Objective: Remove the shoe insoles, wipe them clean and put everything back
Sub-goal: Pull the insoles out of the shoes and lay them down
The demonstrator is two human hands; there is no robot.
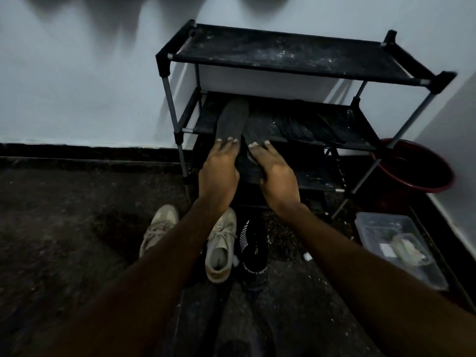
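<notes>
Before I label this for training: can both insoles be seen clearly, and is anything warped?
Head view: dim, floor nearly black; the gray insole in the left hand reads clearly, the dark insole in the right hand blends into the rack, whose bars the wide lens skews; shadows streak the wall.

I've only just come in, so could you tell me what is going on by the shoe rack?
A person's left hand holds a grey insole and the right hand holds a darker insole. The far ends of both insoles reach onto the middle shelf of the shoe rack. Beige sneakers and a black shoe stand on the floor below, so neither insole is in a shoe at this moment.
</notes>
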